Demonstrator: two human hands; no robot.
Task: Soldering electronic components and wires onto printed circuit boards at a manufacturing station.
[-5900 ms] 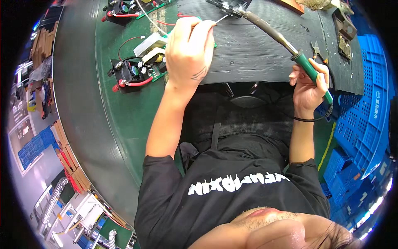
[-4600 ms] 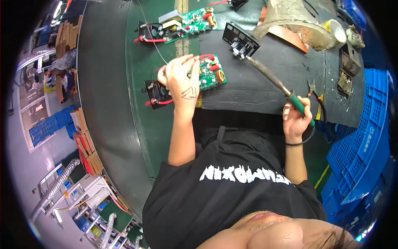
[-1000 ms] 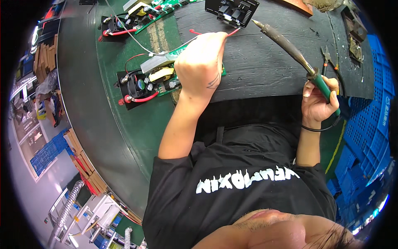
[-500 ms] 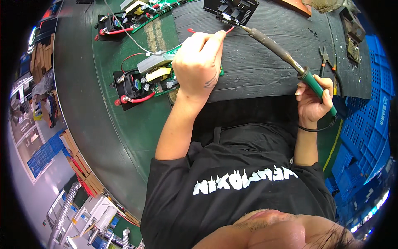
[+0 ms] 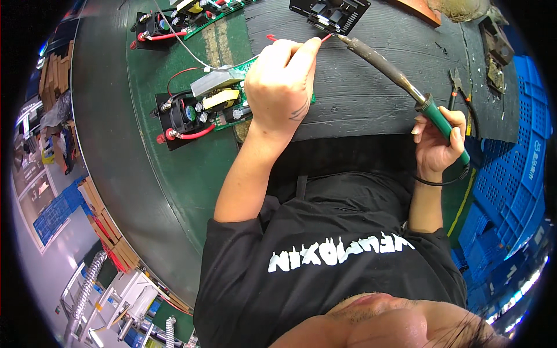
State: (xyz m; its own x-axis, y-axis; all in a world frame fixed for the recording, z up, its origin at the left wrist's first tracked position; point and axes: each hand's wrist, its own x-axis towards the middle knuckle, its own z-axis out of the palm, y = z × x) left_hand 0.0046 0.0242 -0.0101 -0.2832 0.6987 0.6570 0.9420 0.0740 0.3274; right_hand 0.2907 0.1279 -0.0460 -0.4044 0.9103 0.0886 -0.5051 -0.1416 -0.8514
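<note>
My right hand [image 5: 439, 139] grips the green handle of a soldering iron [image 5: 385, 67]. Its tip meets, or nearly meets, the end of a red wire [image 5: 326, 38] at the near edge of a black panel with sockets [image 5: 332, 17]. Pinched between the thumb and forefinger of my left hand [image 5: 282, 87] is that red wire, whose other end loops out past the knuckles. Partly under the left hand lies a green circuit board [image 5: 237, 111] with a fan, a yellow transformer and thick red leads. Whether the tip touches the wire is too small to tell.
A second circuit board [image 5: 191, 23] lies at the far left of the green bench [image 5: 191, 191]. Cutting pliers [image 5: 455, 87] rest on the black board [image 5: 383, 110] to the right, near a dark metal holder [image 5: 496, 52]. Blue plastic crates [image 5: 510, 185] stand at the right edge.
The view has shifted slightly. Both hands keep their holds, and the iron's tip stays at the wire's end beside the black panel.
</note>
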